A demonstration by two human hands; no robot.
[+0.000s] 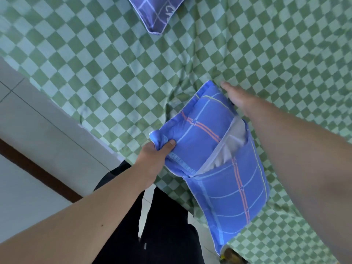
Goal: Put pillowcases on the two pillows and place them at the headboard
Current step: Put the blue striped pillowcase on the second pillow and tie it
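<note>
A blue pillowcase (205, 134) with pink and pale stripes covers a pillow that I hold above the near edge of the bed. Through its open slit shows the white pillow (226, 147). My left hand (158, 155) grips a bunched corner of the pillowcase, thumb on top. My right hand (238, 100) holds the far right edge of the pillow, thumb stretched forward; its fingers are hidden behind the fabric. A second pillow (154, 14) in a darker blue case lies at the top of the view on the bed.
The bed carries a green checkered sheet (95, 63) with creases near the middle. To the left are a white wall (47, 134) and a dark brown strip (38, 168). My dark trousers (162, 225) and pale floor tiles show below.
</note>
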